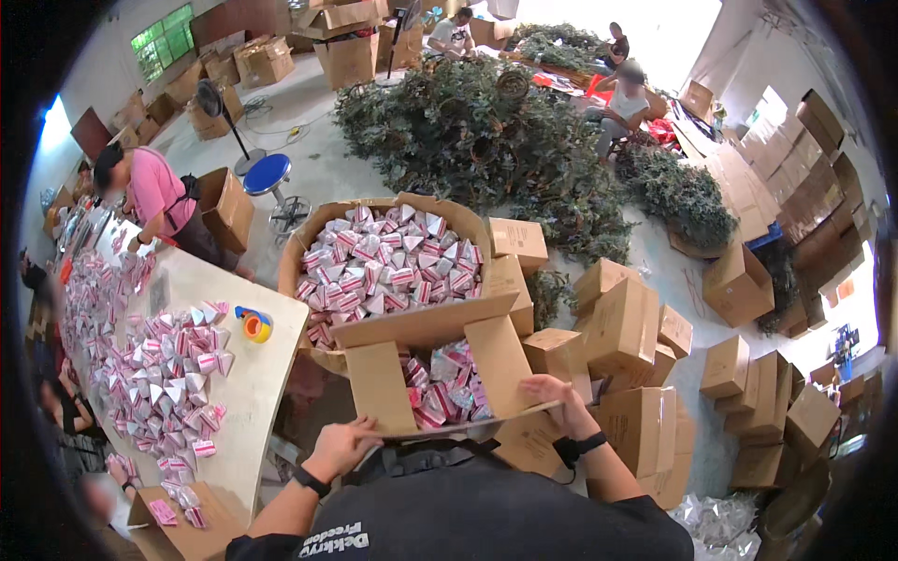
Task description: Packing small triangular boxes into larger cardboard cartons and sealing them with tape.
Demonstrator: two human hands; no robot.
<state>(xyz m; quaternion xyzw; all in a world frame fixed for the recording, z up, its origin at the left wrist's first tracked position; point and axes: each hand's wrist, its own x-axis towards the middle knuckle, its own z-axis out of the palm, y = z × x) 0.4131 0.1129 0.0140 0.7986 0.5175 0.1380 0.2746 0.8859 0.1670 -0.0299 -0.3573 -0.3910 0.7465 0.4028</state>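
Observation:
An open cardboard box [382, 379] sits right in front of me with its flaps spread outward. Pink and white wrapped packets [438, 385] partly fill it. At its near left edge, my left hand [342, 449] is closed, fingers pressed on the cardboard. My right hand [559, 404] grips the near right corner, fingers over the flap's edge. Behind the box stands a large, wide carton [475, 224] heaped with triangular pink and white packets [388, 262]. The far flap overlaps its near side. Part of the near flap is hidden against my body.
To the left, a long table [267, 369] holds piled packets and a tape dispenser [253, 325]. Closed cartons [622, 323] stack up on the right. Beyond lies a green foliage heap [486, 140]. A person in pink [157, 187], a blue stool [267, 174] and seated people are farther off.

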